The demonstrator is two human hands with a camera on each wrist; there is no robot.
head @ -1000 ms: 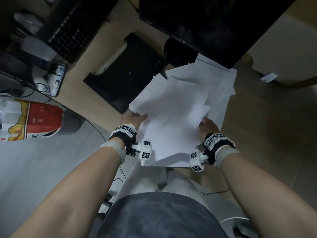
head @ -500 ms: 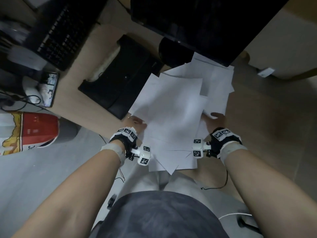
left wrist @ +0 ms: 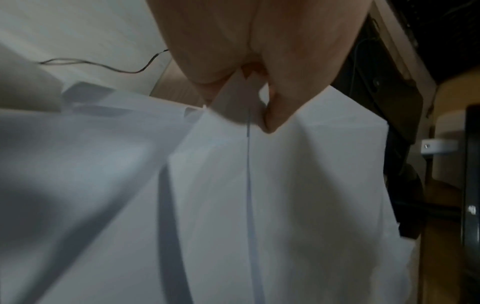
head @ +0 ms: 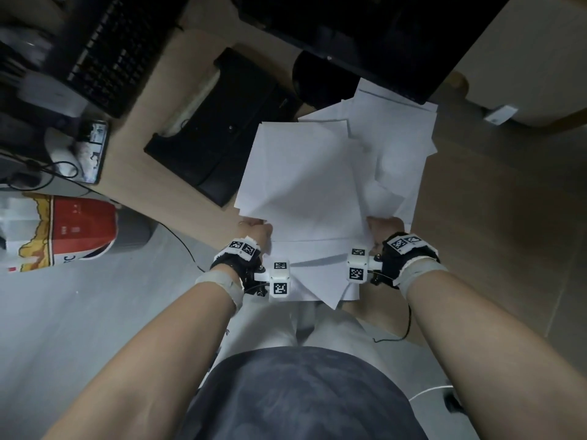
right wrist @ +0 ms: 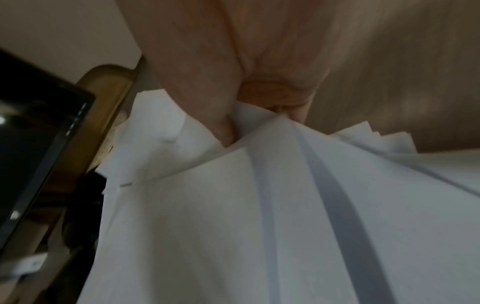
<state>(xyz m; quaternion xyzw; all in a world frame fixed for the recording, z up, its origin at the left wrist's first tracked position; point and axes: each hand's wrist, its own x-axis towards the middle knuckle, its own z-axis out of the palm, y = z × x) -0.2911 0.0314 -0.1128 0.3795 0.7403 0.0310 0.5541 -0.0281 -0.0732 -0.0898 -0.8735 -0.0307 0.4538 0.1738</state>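
Observation:
A loose, uneven bundle of white paper sheets [head: 305, 185] is held between both hands over the near edge of the wooden desk [head: 143, 128]. My left hand [head: 254, 231] grips the bundle's left edge; in the left wrist view the thumb and fingers [left wrist: 275, 111] pinch the sheets [left wrist: 285, 195]. At the right edge, my right hand [head: 382, 228] grips the bundle, and the right wrist view shows the sheets [right wrist: 233, 216] crumpled in its fingers [right wrist: 223, 123]. More sheets [head: 397, 122] fan out askew at the far right, reaching under the monitor.
A black monitor [head: 365, 36] stands right behind the paper. A black flat case [head: 219, 134] lies left of the sheets, a black keyboard [head: 104, 55] and a phone [head: 92, 150] farther left. A red and white bag [head: 60, 230] sits on the floor at left.
Both hands went from lying on the spread sheets to gripping their side edges. The sheets have been drawn together into a narrower bundle between the hands.

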